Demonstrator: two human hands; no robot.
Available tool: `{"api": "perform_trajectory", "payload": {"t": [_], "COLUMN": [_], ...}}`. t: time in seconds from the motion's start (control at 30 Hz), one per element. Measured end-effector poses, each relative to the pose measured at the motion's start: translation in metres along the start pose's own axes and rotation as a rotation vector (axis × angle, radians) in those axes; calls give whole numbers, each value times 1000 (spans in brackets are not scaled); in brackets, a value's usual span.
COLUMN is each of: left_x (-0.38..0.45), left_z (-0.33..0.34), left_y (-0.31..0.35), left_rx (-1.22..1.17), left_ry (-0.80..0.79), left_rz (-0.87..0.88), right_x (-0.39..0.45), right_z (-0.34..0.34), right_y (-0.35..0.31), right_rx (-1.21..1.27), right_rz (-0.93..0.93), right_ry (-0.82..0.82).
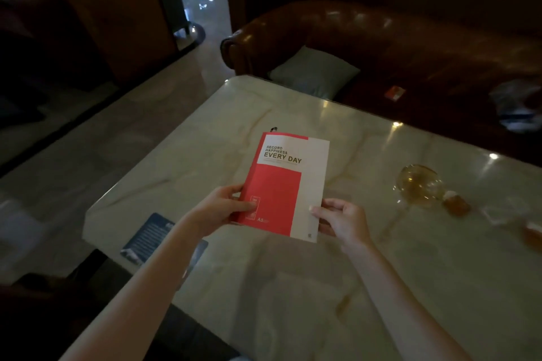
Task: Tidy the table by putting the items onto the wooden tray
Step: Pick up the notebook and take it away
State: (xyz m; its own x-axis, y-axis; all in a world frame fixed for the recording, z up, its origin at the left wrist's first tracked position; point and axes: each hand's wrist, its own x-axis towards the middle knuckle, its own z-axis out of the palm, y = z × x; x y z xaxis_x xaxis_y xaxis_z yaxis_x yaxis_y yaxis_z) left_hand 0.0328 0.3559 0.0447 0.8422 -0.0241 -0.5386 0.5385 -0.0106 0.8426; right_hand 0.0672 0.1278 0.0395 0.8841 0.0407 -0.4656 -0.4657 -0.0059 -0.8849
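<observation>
holding the red notebook (286, 184) above the counter (264, 287), left hand (225, 205) and right hand (340, 220) both clamped on its lower edge; the wooden tray is not visible, so next find it, maybe past 3 o'clock.

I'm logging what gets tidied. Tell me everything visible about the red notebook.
The notebook has a red and off-white paper-looking cover printed "RECORD HAPPINESS EVERY DAY" and "A5". It is closed, cover up, held above the table. The left hand grips its lower left edge, the right hand its lower right corner. Something small and dark peeks out at its top edge.
</observation>
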Motion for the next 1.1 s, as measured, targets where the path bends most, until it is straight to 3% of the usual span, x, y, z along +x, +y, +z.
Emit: {"api": "perform_trajectory", "payload": {"t": [0.4, 0.73, 1.1], "left_x": [25, 74, 125], "left_z": [-109, -231, -315], "left_y": [-1, 11, -12], "left_rx": [-48, 107, 52], "left_ry": [184, 221, 250], "left_rz": [43, 69, 32], "right_x": [33, 72, 122], "right_z": [118, 245, 330], "right_y": [-8, -3, 9], "right_rx": [22, 93, 18], "right_rz": [-7, 114, 208], "right_ry": [5, 130, 153]}}
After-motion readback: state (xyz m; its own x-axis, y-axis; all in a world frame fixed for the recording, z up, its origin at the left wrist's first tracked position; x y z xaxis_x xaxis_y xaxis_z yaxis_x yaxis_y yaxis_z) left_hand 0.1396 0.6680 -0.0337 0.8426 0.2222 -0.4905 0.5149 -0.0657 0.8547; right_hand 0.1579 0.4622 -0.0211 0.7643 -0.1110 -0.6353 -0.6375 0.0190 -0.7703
